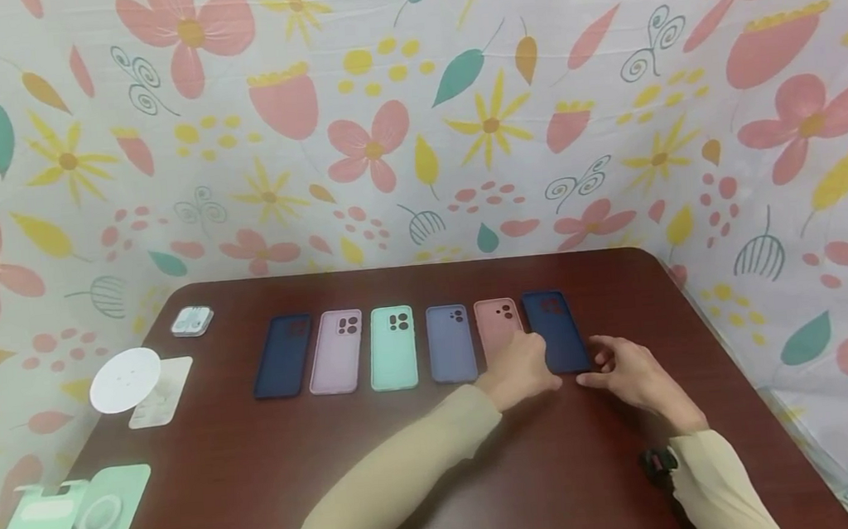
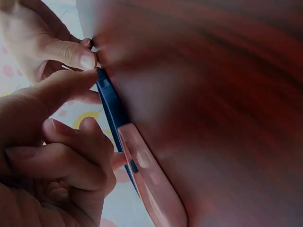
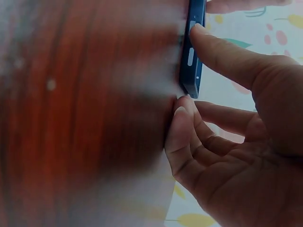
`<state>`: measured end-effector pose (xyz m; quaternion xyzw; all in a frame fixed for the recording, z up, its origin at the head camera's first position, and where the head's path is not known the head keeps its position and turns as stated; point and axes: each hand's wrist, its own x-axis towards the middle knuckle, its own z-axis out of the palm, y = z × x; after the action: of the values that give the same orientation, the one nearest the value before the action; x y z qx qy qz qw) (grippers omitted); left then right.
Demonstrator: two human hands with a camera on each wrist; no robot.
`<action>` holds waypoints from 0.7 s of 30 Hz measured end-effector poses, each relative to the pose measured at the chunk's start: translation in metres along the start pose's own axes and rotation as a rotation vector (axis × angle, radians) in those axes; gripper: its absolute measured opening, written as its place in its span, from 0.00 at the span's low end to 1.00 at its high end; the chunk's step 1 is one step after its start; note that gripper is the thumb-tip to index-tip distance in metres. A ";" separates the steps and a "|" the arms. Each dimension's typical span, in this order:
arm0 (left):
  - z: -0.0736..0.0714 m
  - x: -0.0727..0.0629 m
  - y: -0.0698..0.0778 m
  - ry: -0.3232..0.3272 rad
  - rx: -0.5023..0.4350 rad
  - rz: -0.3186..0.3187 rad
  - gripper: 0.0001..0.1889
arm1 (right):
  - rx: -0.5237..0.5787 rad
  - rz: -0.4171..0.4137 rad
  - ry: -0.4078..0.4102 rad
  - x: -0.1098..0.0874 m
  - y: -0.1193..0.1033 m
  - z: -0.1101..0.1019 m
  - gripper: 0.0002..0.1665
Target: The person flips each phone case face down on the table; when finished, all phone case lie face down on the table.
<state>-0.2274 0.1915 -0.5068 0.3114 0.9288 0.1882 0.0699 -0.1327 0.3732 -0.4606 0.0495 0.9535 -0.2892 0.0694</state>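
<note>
A dark blue phone case (image 1: 565, 341) lies at the right end of a row, with both hands at its near end. My left hand (image 1: 518, 369) reaches over the pink phone case (image 1: 499, 317); its thumb meets the blue case's near left corner, other fingers curled in. At the opposite corner, my right hand (image 1: 638, 376) has its thumb on the near edge and its fingers by the right side. Cutouts show along that edge of the blue case (image 3: 191, 71) in the right wrist view. In the left wrist view the pink case (image 2: 151, 175) stands nearer than the blue one.
Leftward the row continues with blue-grey (image 1: 451, 343), mint (image 1: 393, 347), lilac (image 1: 336, 352) and dark blue (image 1: 282, 354) cases. A small white box (image 1: 192, 321), a white disc stand (image 1: 125, 379) and a pale green stand (image 1: 125, 512) line the table's left side. Floral cloth (image 1: 414, 132) hangs behind.
</note>
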 end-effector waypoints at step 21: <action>0.023 0.019 0.000 0.036 -0.005 0.054 0.17 | -0.015 -0.045 0.015 0.000 0.002 -0.001 0.33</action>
<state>-0.2372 0.2096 -0.5281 0.3328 0.9207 0.1979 0.0490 -0.1329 0.3750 -0.4611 0.0297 0.9570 -0.2832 0.0561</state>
